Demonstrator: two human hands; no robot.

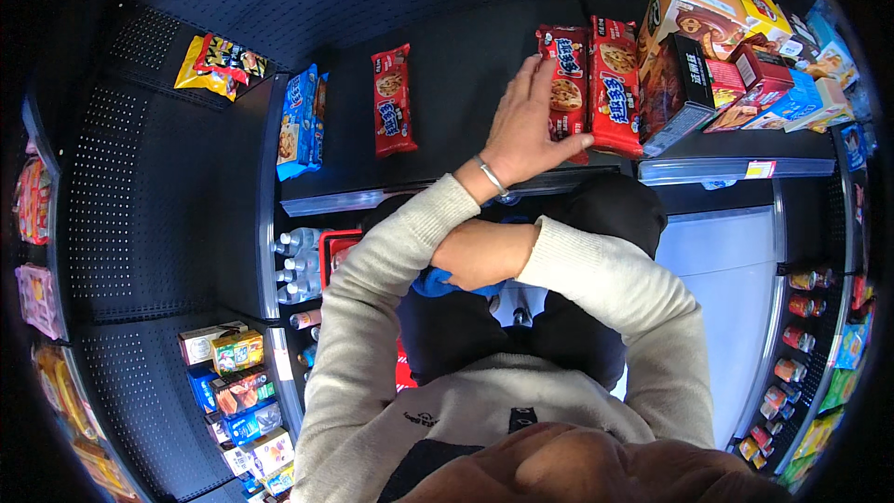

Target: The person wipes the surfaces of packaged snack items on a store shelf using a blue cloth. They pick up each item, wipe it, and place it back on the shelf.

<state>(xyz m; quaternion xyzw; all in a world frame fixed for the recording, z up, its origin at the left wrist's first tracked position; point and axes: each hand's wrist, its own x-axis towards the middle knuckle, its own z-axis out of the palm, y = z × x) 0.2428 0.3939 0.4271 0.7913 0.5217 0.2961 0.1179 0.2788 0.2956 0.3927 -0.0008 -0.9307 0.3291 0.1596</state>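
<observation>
My left hand (pixel 520 126) lies flat against the left side of a red cookie pack (pixel 567 94) on the black shelf (pixel 468 84), its fingers straight and its thumb spread across the pack's near end. Another red cookie pack (pixel 616 84) stands close on the right. A single red cookie pack (pixel 393 101) is set apart to the left. Under my left forearm crosses my right hand (pixel 482 251), with a bunched blue cloth (pixel 454 285) in it; its fingertips are partly hidden.
Boxed snacks (pixel 691 14) crowd the shelf's right end, and blue cookie packs (pixel 300 122) stand at its left end. Below are water bottles (pixel 300 262) and the rim of a red basket (pixel 324 258). The shelf's front edge (pixel 335 202) runs above my knees.
</observation>
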